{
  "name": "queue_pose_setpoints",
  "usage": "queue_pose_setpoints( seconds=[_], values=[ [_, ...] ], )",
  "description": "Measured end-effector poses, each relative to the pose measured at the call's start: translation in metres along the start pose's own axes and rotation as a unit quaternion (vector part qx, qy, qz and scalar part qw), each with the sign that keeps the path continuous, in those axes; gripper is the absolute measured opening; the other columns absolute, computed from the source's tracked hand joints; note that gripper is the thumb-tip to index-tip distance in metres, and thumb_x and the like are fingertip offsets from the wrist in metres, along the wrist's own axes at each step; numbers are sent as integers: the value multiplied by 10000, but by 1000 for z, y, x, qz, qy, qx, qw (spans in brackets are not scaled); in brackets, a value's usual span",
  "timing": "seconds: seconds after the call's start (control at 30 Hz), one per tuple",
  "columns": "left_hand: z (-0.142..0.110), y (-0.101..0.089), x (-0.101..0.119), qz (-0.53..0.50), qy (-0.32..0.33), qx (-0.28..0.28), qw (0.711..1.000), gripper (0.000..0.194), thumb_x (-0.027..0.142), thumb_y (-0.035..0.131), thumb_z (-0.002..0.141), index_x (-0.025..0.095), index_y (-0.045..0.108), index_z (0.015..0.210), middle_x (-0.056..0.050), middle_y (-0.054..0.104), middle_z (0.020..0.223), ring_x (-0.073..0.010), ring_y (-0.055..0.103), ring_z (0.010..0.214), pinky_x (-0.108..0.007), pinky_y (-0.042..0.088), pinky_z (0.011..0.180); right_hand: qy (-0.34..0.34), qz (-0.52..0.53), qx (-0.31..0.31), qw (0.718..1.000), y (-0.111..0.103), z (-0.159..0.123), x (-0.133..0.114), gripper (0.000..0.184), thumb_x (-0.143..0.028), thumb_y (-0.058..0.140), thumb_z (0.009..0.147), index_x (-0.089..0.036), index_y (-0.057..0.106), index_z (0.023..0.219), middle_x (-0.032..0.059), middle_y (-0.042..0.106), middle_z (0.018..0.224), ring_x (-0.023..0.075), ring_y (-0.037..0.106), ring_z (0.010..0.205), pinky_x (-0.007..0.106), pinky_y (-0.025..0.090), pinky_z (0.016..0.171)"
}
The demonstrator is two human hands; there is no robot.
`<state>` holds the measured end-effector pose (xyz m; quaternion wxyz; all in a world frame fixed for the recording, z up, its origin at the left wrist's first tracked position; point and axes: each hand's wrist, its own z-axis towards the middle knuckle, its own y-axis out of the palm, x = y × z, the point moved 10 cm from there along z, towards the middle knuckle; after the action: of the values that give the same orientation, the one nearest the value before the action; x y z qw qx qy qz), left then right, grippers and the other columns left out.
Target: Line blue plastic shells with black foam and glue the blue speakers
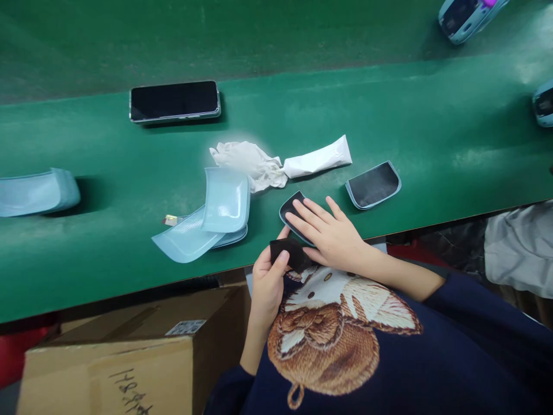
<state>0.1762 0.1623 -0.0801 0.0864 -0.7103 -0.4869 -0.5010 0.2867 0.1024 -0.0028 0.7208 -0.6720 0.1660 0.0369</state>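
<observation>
My left hand [266,276] is closed, thumb on top, on a thin black pad [287,252] at the table's front edge. With fingers spread, my right hand [332,237] lies flat on a black-faced piece with a pale blue rim [290,206], covering much of it. Right of that hand sits a small stack of similar black-faced pieces [375,184]. To the left lie several curved, translucent light-blue pieces [227,202], overlapping one another. Behind them are a white tube [319,158] and a crumpled white wrapping [248,161], touching each other.
A phone [175,101] lies face up at the back of the green table [108,253]. Another light-blue stack [34,193] is at the left edge. Blue-and-black items [466,20] stand at the upper right. Below the table is a cardboard box [142,363].
</observation>
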Motion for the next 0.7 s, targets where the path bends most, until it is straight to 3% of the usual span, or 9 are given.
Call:
queue_pose_setpoints(
  seconds=[0.2, 0.33, 0.5, 0.7],
  values=[
    [0, -1, 0, 1, 1, 4, 1000, 318, 406, 842, 769, 234, 800, 1033, -113, 666, 1375, -207, 743, 999, -224, 602, 767, 3, 13, -23, 1000, 1, 7, 5, 710, -431, 629, 952, -131, 388, 1550, 180, 376, 1603, 370, 370, 1474, 674, 267, 1188],
    [0, 0, -1, 0, -1, 2, 1000, 355, 418, 841, 768, 233, 795, 1068, -121, 667, 1371, -229, 736, 1046, -246, 608, 796, -15, 25, 4, 1000, -1, 4, 2, 612, -366, 569, 990, -130, 409, 1531, 148, 422, 1581, 347, 405, 1456, 682, 251, 1194],
    [0, 1, -2, -1, -4, -3, 1000, 391, 412, 836, 779, 247, 781, 1128, -116, 643, 1403, -238, 722, 1105, -259, 603, 845, -42, 56, 30, 997, 2, -2, -5, 484, -244, 461, 1031, -118, 438, 1498, 91, 554, 1491, 265, 523, 1371, 599, 220, 1244],
    [0, -4, -5, -2, -4, 8, 1000, 411, 423, 844, 765, 248, 777, 1131, -118, 660, 1381, -275, 693, 1178, -313, 605, 898, -52, 56, 30, 997, 5, -2, -7, 497, -224, 482, 1019, -138, 430, 1506, 87, 523, 1519, 269, 507, 1387, 604, 227, 1240]
  ],
)
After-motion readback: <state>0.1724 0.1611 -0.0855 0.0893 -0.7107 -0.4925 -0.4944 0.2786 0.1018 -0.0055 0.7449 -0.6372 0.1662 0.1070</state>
